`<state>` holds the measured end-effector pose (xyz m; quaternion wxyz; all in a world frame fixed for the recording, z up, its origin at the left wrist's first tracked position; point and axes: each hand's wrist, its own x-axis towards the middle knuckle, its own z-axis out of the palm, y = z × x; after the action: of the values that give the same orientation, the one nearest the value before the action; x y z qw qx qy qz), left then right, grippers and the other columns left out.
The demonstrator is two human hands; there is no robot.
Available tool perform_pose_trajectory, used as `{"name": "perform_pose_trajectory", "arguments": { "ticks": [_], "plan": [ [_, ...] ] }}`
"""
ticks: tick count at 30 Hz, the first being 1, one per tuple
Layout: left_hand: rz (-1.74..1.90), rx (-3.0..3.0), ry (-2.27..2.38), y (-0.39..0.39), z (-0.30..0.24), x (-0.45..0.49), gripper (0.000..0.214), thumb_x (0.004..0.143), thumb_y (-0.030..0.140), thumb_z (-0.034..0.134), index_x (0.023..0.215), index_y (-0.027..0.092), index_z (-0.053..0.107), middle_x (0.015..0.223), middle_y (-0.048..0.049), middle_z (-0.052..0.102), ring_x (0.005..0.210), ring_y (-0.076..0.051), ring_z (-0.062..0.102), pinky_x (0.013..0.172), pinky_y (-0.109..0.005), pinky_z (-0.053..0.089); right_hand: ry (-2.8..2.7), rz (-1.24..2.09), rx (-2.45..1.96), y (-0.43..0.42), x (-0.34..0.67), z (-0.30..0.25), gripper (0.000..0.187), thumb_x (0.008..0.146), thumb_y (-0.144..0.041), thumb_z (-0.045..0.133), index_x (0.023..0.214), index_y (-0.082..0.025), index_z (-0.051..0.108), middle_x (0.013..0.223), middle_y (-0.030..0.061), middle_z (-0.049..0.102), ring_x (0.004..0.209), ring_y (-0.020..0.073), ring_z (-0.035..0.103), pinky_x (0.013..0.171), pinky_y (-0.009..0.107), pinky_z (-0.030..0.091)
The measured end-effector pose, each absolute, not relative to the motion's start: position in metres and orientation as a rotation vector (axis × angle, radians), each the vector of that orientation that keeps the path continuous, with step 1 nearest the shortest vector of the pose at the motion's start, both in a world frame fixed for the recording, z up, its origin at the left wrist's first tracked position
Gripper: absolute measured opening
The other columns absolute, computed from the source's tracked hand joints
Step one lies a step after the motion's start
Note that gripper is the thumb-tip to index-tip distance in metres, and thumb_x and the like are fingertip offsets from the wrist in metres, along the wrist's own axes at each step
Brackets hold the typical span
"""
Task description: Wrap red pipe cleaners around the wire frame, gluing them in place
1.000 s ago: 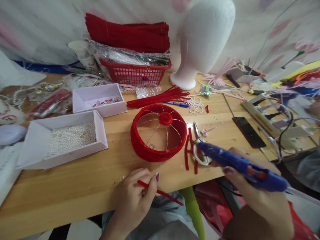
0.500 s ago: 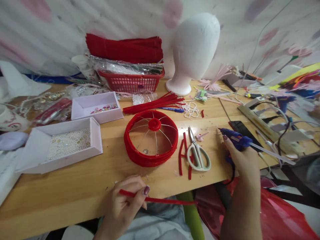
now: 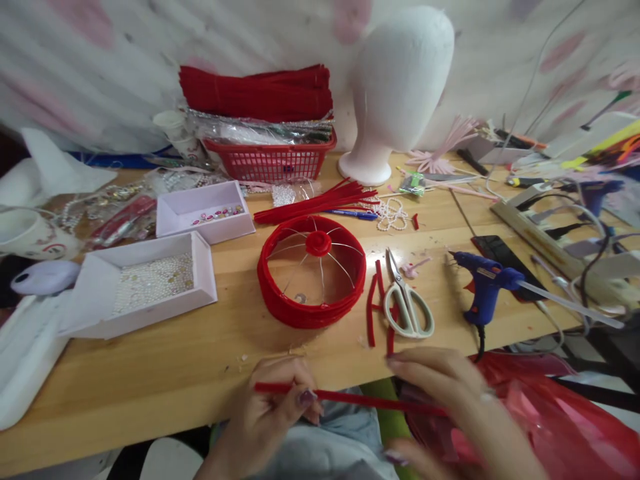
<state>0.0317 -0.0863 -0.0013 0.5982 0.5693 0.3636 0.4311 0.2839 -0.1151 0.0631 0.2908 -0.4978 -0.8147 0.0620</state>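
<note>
R hand [image 3: 457, 393] has come off the glue gun [image 3: 489, 275], now ahead & right of it on the surface [image 3: 150, 383], & is by the free end of the red strip [image 3: 357, 399], fingers & thumb wide apart; blurred, can't tell if touching. L hand [image 3: 273, 407] pinches strip's other end. Red ring [image 3: 310, 315] sits ahead of L hand.

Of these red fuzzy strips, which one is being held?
The strip pinched in the left hand. Short pieces lie by the scissors, the loose bunch behind the red ring, and the thick bundle above the basket.
</note>
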Motion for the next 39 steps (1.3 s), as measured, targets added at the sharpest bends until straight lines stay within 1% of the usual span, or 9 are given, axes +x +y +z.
{"name": "perform_pose_trajectory", "arguments": {
  "ticks": [2,5,11,14,17,21,25,30,39],
  "plan": [
    [0.990,1.254,0.838,-0.090,0.001,0.035,0.050,0.100,0.058,0.056,0.071,0.019,0.070,0.062,-0.0009,0.067,0.059,-0.012,0.062,0.060,-0.022,0.046,-2.260,0.339,-1.270,-0.103,0.255,0.066,0.036,0.103,-0.051,0.051,0.125,-0.024,0.058,0.103,0.0061,0.076,0.095,0.0179,0.075,0.078,0.024,0.061],
    [1.013,1.108,0.850,-0.093,0.003,0.041,0.049,0.095,0.060,0.063,0.069,0.018,0.070,0.058,-0.0004,0.066,0.054,-0.011,0.062,0.056,-0.020,0.046,-2.242,0.422,-1.194,-0.092,0.239,0.066,0.018,0.108,-0.035,0.047,0.114,-0.024,0.059,0.084,0.0001,0.073,0.074,0.0120,0.072,0.065,0.020,0.056],
    [1.209,0.836,1.038,-0.088,0.006,0.047,0.052,0.090,0.065,0.066,0.067,0.019,0.066,0.050,0.0034,0.059,0.043,-0.009,0.054,0.050,-0.020,0.047,-2.116,0.218,-1.078,-0.075,0.254,0.068,0.015,0.097,-0.009,0.060,0.104,-0.020,0.067,0.073,-0.0021,0.067,0.060,0.0086,0.062,0.056,0.020,0.047],
    [1.322,1.054,1.256,-0.083,0.001,0.039,0.040,0.098,0.050,0.062,0.073,0.020,0.068,0.054,0.0038,0.060,0.051,-0.011,0.059,0.056,-0.021,0.050,-2.057,0.074,-1.142,-0.065,0.255,0.067,0.018,0.092,-0.005,0.066,0.103,-0.020,0.068,0.077,-0.0011,0.069,0.066,0.0091,0.063,0.061,0.021,0.050],
    [1.517,1.502,1.471,-0.077,-0.007,0.030,0.010,0.099,0.027,0.061,0.099,0.023,0.071,0.086,-0.0005,0.072,0.080,-0.015,0.069,0.077,-0.026,0.056,-2.060,0.029,-1.118,-0.058,0.251,0.064,0.019,0.091,-0.004,0.068,0.102,-0.020,0.068,0.084,0.0007,0.071,0.075,0.0107,0.067,0.068,0.022,0.054],
    [1.580,1.923,1.646,-0.069,-0.014,0.023,0.042,0.096,0.018,0.063,0.136,0.023,0.057,0.128,-0.0087,0.065,0.122,-0.023,0.060,0.106,-0.039,0.049,-2.087,0.040,-1.125,-0.053,0.248,0.059,0.020,0.090,-0.004,0.069,0.102,-0.021,0.069,0.085,0.0009,0.073,0.075,0.0125,0.069,0.068,0.025,0.057],
    [1.418,1.944,1.694,-0.067,-0.012,0.023,0.054,0.097,0.020,0.060,0.149,0.022,0.045,0.146,-0.0124,0.054,0.139,-0.025,0.049,0.117,-0.042,0.040,-2.080,0.054,-1.155,-0.052,0.248,0.059,0.020,0.090,-0.006,0.069,0.103,-0.022,0.071,0.084,0.0004,0.073,0.073,0.0127,0.070,0.065,0.024,0.059],
    [1.333,2.012,1.662,-0.067,-0.009,0.023,0.060,0.097,0.020,0.060,0.154,0.021,0.039,0.155,-0.0135,0.047,0.148,-0.026,0.039,0.123,-0.043,0.031,-2.119,0.052,-1.176,-0.050,0.243,0.062,0.021,0.090,-0.005,0.071,0.103,-0.021,0.069,0.083,-0.0003,0.072,0.073,0.0116,0.069,0.067,0.024,0.056],
    [1.272,2.111,1.590,-0.066,-0.008,0.026,0.067,0.098,0.024,0.058,0.158,0.015,0.030,0.159,-0.0169,0.045,0.151,-0.028,0.034,0.124,-0.046,0.031,-2.231,0.005,-1.169,-0.050,0.242,0.068,0.016,0.091,-0.008,0.071,0.103,-0.019,0.067,0.084,0.0003,0.071,0.074,0.0120,0.068,0.069,0.025,0.053]
  ]
}}
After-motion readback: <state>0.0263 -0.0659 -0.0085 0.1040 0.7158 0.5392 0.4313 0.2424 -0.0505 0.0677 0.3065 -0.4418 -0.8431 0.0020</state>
